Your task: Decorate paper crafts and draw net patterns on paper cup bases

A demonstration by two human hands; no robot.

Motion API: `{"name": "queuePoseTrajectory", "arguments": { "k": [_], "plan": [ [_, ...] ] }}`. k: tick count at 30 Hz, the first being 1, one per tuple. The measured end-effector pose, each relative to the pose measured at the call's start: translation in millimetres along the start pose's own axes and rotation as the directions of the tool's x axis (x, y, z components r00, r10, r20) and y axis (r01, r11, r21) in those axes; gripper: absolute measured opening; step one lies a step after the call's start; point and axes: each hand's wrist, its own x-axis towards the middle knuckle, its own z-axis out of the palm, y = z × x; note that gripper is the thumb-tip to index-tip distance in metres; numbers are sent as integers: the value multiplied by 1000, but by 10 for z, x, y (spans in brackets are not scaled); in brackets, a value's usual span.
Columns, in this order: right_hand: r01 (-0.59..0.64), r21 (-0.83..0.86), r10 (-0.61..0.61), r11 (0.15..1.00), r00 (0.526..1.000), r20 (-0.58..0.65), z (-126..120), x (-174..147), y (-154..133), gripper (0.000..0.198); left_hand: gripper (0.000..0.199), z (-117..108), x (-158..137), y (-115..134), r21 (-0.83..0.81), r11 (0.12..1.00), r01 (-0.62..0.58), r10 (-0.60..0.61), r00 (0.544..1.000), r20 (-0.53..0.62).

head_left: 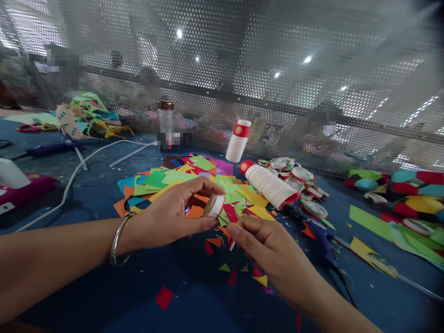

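Between the thumb and fingers of my left hand [173,210] is a cut-off paper cup bottom [215,206], a shallow white ring tilted on its edge. Close beside it on the right, my right hand [265,245] is closed in a pinch. A narrow white-and-red sliver [232,244] shows just under its fingertips; I cannot tell whether the fingers hold it. Behind both hands spreads a heap of coloured paper pieces [166,178]. One stack of paper cups [268,185] lies on its side past my right hand, and another cup stack [238,141] stands leaning farther back.
Several cut cup bottoms [301,173] are piled back right. A blue glue gun [321,243] lies right, another [52,148] left, near a white cable [72,185] and purple power strip [27,194]. A clear jar [165,120] stands before the perforated metal screen [208,55].
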Motion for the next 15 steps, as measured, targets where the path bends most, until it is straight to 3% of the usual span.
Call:
{"name": "queuePoseTrajectory", "arguments": {
  "k": [8, 15],
  "plan": [
    [-123, 127, 123, 984, 992, 6, -49, 7, 73, 54, 47, -5, 13, -25, -45, 999, -8, 9, 1000, 28],
    [-112, 139, 111, 984, 994, 14, -56, 24, 61, 54, 45, -8, 5, -43, -30, 999, -28, 30, 998, 53]
  ]
}}
